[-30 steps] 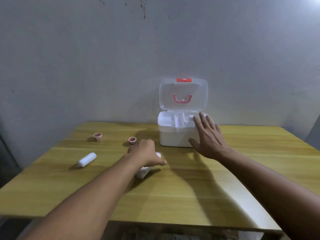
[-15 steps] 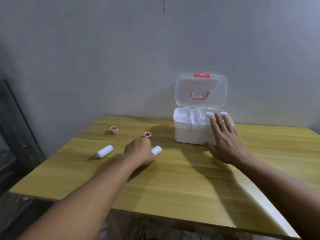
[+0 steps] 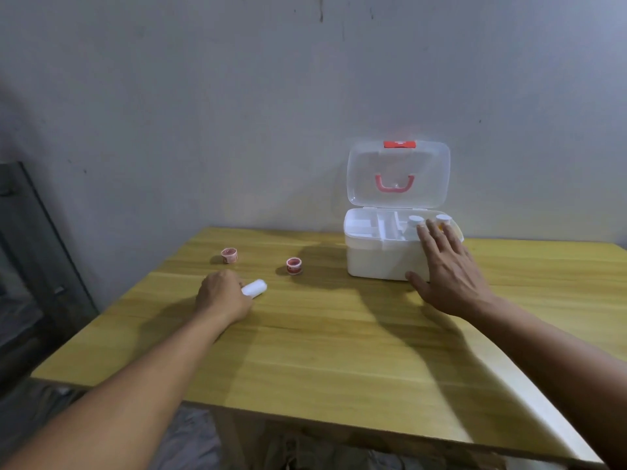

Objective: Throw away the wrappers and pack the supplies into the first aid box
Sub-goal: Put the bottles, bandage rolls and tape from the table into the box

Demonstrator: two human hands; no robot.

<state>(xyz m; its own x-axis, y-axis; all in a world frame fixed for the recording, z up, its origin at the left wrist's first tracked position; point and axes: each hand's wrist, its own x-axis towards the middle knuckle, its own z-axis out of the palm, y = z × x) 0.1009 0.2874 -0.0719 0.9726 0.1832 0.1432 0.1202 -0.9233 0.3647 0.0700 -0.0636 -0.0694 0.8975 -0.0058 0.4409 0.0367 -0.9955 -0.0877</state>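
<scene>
The white first aid box stands open at the back of the table, its clear lid upright. Two white-capped bottles stand in its right compartment. My right hand lies flat with spread fingers against the box's front right corner. My left hand is closed around a white bandage roll, whose end sticks out to the right of my fingers. Two small pink tape rolls sit on the table beyond my left hand. The second white roll seen earlier is hidden by my left hand.
The wooden table reaches a grey wall behind the box. A dark framed panel leans at the left, off the table's edge. Grey floor shows below the near edge.
My left hand has slid left across the table with the white roll, onto the spot where the second white roll lay. My right hand has stayed on the box.
</scene>
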